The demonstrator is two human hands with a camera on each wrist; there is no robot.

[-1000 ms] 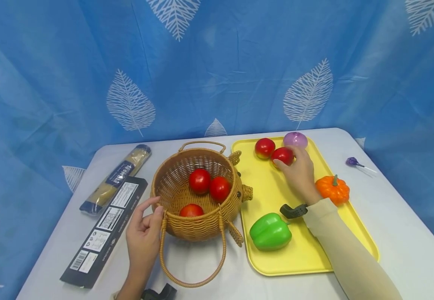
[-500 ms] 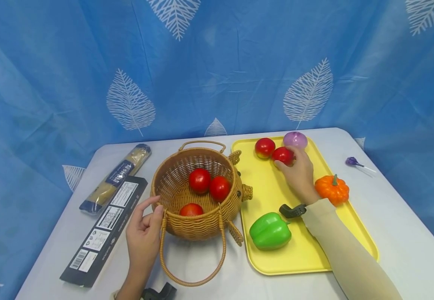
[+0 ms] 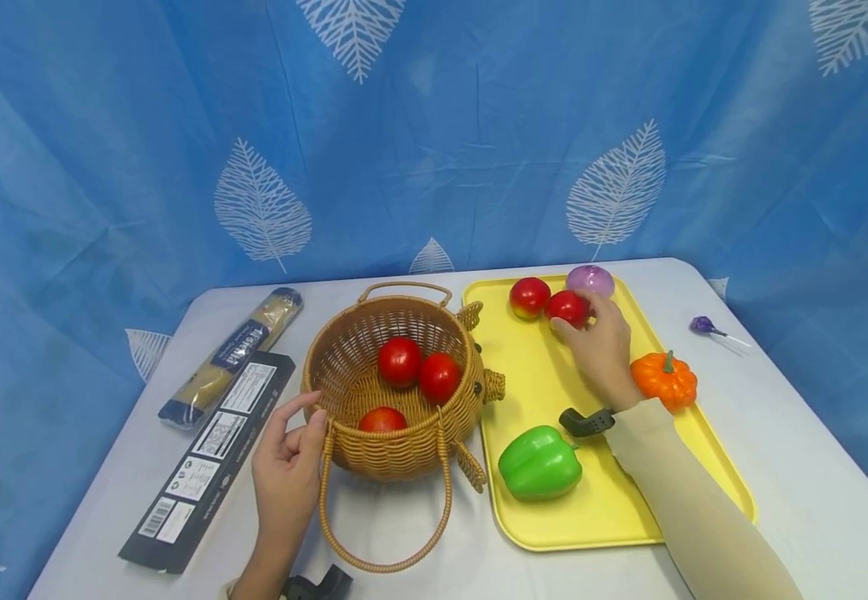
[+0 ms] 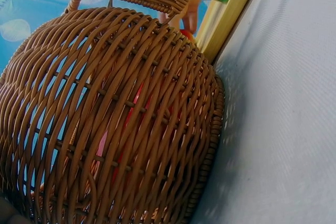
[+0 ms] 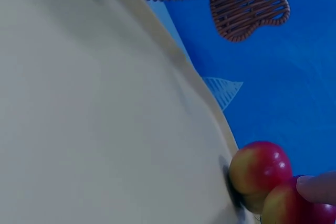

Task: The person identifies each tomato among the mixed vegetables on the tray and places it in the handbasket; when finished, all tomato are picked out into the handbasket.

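A wicker basket [image 3: 396, 458] shaped like a pig stands left of the yellow tray [image 3: 539, 383], with three red round fruits [image 3: 400, 362] inside. My left hand [image 3: 287, 467] pinches its left rim between thumb and forefinger. In the left wrist view the woven basket wall [image 4: 121, 114] fills most of the frame. Over the tray's far end, my right hand [image 3: 599, 346] holds a round red-and-yellow fruit [image 3: 568, 308] between thumb and fingers. Right beside it lies a matching fruit [image 3: 529, 297]. The right wrist view shows a fingertip [image 5: 317, 187] on the held fruit [image 5: 289, 205].
On the tray are a green bell pepper [image 3: 541, 463], an orange pumpkin [image 3: 665, 379] and a purple onion-like item [image 3: 590, 282]. A purple lollipop [image 3: 706, 325] lies to the right. Left of the basket lie a black box [image 3: 209, 467] and a pasta packet [image 3: 233, 354].
My right hand and the fruit it holds have shifted very slightly to the right. The left hand and the basket stay where they were.
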